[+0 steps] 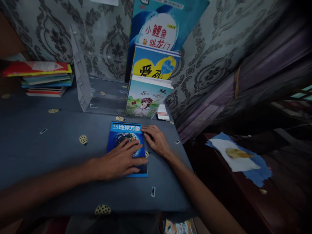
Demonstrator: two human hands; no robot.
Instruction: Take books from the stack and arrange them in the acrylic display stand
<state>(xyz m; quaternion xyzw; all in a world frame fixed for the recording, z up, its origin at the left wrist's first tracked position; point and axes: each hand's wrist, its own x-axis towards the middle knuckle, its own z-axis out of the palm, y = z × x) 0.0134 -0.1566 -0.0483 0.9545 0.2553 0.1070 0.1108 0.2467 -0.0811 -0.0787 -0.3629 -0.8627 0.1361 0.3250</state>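
A blue book with a globe on its cover lies flat on the patterned grey-blue tablecloth. My left hand rests across the cover with its fingers spread, hiding part of the globe and the lower half. At the upper right edge of the book, the fingertips of my right hand touch the corner; these fingers are loosely bent and not wrapped round anything. Just beyond stands a clear plastic rack, whose right side holds a green book, a blue and yellow book and a tall teal book.
A stack of books lies at the back left of the table. Behind the rack hangs patterned wall covering. Past the table's right edge, a dark red surface bears a blue and white cloth. A pixelated object stands beside the rack.
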